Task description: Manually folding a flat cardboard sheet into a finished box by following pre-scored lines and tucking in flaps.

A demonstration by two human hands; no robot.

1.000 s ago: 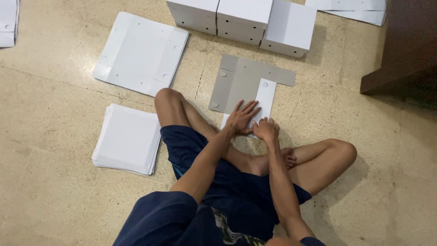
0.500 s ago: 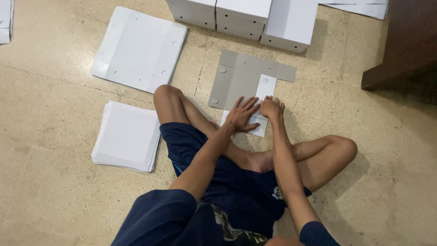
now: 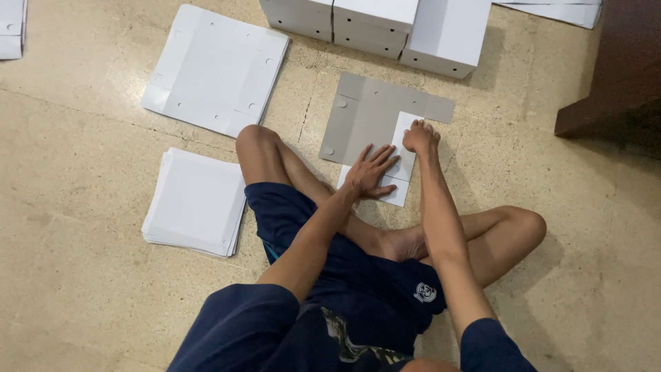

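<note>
Pressing flat with spread fingers, the left hand (image 3: 370, 172) rests palm-down on a white card strip (image 3: 397, 165); it grasps nothing. Just beside it, the right hand (image 3: 421, 136) pushes down on the strip's far end with fingers bunched, also gripping nothing. That strip lies on the floor (image 3: 82, 303) over the near corner of a flat grey cardboard sheet (image 3: 368, 114), in front of the person's crossed legs. To the left lie a stack of white sheets (image 3: 196, 201) and an unfolded white box blank (image 3: 217, 69). Beyond stand folded white boxes (image 3: 385, 21).
</note>
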